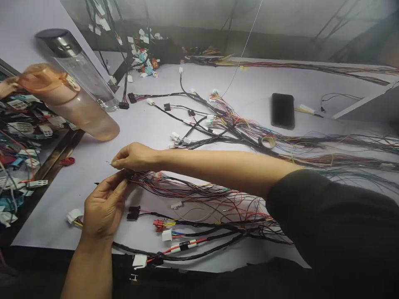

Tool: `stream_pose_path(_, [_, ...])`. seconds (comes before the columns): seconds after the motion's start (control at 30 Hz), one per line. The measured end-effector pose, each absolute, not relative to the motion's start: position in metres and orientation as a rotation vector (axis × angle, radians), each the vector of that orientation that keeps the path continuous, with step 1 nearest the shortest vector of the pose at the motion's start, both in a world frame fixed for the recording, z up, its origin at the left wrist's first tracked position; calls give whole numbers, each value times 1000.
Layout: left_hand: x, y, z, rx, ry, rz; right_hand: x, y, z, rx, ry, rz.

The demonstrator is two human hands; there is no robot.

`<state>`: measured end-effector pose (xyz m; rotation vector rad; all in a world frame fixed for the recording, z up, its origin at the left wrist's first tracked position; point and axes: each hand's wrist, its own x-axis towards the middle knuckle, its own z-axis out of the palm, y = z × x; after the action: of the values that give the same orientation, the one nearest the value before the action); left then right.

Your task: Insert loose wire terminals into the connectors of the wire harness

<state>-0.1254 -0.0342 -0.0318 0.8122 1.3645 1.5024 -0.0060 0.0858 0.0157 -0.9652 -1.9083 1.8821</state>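
Note:
My left hand (104,204) pinches a small dark connector (128,175) between thumb and fingertips; the fingers partly cover it. Many thin wires (177,189) run from that connector toward the right. Just above, my right hand (135,157) is closed in a pinch, with a thin metal-tipped wire end (109,162) poking out past the fingertips. The rest of that wire is hidden by the hand. Below the hands lie a black connector (133,213), a red connector (158,225) and a white connector (166,235), all on harness leads.
Two bottles, one peach-coloured (84,112) and one clear (90,77), lie at the upper left. A bundled wire harness (230,128) crosses the white table, with a tape roll (268,142) on it. A black phone (282,110) rests behind. Connectors fill a bin (50,155) at left.

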Motion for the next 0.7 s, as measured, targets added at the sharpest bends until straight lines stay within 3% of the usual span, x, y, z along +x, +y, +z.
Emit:
stream_pose_path(0.3, [-123, -36, -29, 858, 1366, 1473, 55, 92, 34, -883, -2094, 1551])
stream_pose_path(0.6, [-126, -36, -33, 888, 1321, 1496, 129, -26, 19, -977, -2460, 705])
stream_pose_path(0.7, [-127, -36, -34, 881, 1324, 1505, 122, -56, 7, -868, -2550, 576])
